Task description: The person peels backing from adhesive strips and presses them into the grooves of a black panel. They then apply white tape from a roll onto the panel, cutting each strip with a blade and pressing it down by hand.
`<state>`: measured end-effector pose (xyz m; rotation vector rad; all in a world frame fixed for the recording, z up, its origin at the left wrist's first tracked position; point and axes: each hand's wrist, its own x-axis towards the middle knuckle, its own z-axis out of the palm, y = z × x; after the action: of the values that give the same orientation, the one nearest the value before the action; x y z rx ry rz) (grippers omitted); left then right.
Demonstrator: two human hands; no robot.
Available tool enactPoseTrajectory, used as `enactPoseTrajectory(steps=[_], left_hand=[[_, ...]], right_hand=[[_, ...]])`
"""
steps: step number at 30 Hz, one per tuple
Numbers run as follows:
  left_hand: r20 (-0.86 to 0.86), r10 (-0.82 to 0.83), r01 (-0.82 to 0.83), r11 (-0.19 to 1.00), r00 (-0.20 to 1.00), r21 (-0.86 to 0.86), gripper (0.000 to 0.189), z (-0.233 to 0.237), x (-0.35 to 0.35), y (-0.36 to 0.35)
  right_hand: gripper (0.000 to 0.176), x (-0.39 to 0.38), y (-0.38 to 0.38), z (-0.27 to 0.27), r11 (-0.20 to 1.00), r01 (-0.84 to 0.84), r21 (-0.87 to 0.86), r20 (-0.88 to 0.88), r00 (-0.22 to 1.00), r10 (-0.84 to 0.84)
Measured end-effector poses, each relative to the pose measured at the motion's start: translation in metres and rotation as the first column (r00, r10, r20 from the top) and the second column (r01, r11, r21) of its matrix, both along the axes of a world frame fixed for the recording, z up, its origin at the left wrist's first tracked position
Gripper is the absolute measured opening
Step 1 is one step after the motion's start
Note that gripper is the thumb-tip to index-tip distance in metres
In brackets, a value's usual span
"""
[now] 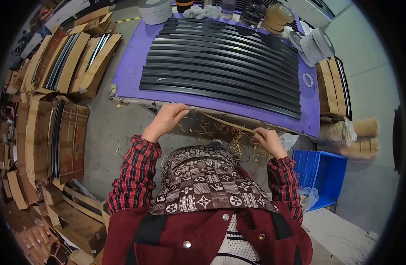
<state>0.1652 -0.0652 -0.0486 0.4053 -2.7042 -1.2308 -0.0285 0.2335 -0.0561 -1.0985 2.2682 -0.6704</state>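
Observation:
A thin tan strip stretches between my two hands, just in front of the table's near edge. My left hand pinches its left end, and my right hand pinches the right end, lower down. Beyond the strip, several long black ribbed profiles lie side by side on the purple table. A small white ring of tape lies to the right of them.
White tape rolls, brown tape rolls and a large white roll stand along the table's far side. A blue crate is at the right. Cardboard boxes fill the left. Strip scraps litter the floor.

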Motion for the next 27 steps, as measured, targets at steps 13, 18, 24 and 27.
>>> enactPoseTrajectory(steps=[13, 18, 24, 27], left_hand=[[-0.150, 0.061, -0.042, 0.991, 0.987, 0.126, 0.015, 0.085, -0.024, 0.026], [-0.138, 0.165, -0.080, 0.873, 0.977, 0.482, 0.014, 0.069, -0.032, 0.027], [-0.036, 0.199, -0.054, 0.430, 0.979, 0.901, 0.021, 0.059, -0.050, 0.024], [0.016, 0.180, -0.049, 0.178, 0.984, 0.983, 0.019, 0.050, -0.057, 0.018]], right_hand=[[0.025, 0.047, -0.137, 0.042, 0.796, 0.165, -0.582, 0.705, 0.591, 0.392], [0.021, 0.033, -0.144, 0.036, 0.769, 0.251, -0.588, 0.721, 0.594, 0.357], [0.016, 0.002, -0.145, 0.035, 0.860, 0.044, -0.509, 0.721, 0.568, 0.398], [0.014, -0.010, -0.145, 0.035, 0.877, -0.018, -0.480, 0.745, 0.519, 0.418]])
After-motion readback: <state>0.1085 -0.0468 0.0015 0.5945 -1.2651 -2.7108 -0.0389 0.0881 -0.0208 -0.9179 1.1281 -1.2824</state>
